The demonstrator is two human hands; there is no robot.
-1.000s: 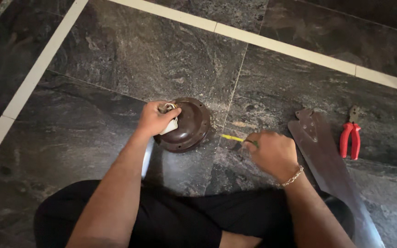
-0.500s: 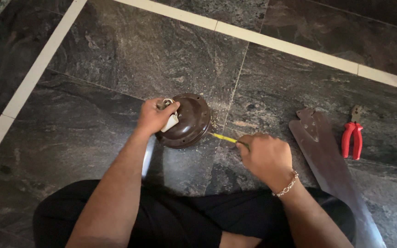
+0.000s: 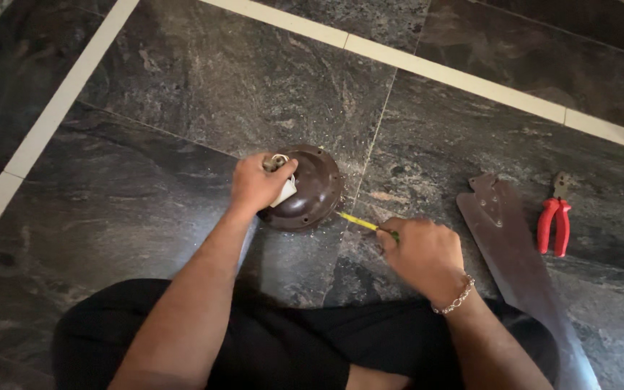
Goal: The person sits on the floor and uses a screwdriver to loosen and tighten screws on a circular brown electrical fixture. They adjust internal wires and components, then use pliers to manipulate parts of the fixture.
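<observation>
Fingers of the left hand (image 3: 256, 184) clamp the round brown metal fan housing (image 3: 310, 189); the right hand (image 3: 422, 252) is fisted around a yellow-shafted screwdriver (image 3: 356, 221) whose tip touches the housing's rim.

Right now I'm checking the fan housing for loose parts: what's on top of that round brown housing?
The left hand rests on the round brown housing, gripping a white part with looped wires. The palm covers whatever lies beneath; small screw holes show on the bare rim.

Bare forearms, silver chain bracelet (image 3: 454, 297), black trousers (image 3: 276, 339)
</observation>
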